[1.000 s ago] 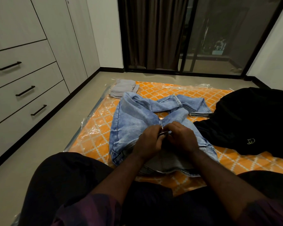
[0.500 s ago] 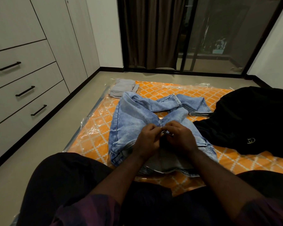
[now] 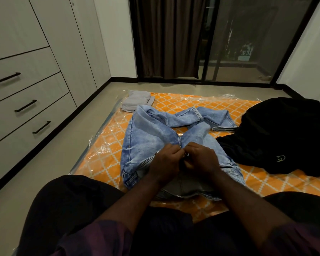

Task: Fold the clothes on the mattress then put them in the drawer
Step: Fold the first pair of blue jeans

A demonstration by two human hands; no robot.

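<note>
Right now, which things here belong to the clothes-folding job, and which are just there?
Belongs to the job: jeans, pinched near the fly by the left hand and right hand; black garment; grey cloth; mattress; drawers.
Just there: curtain; glass door; wardrobe doors.

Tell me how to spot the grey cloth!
Start at the orange mattress on the floor. Go to its far left corner, just past the jeans. The grey cloth is small and folded, unlike the spread blue jeans and black heap.
</note>
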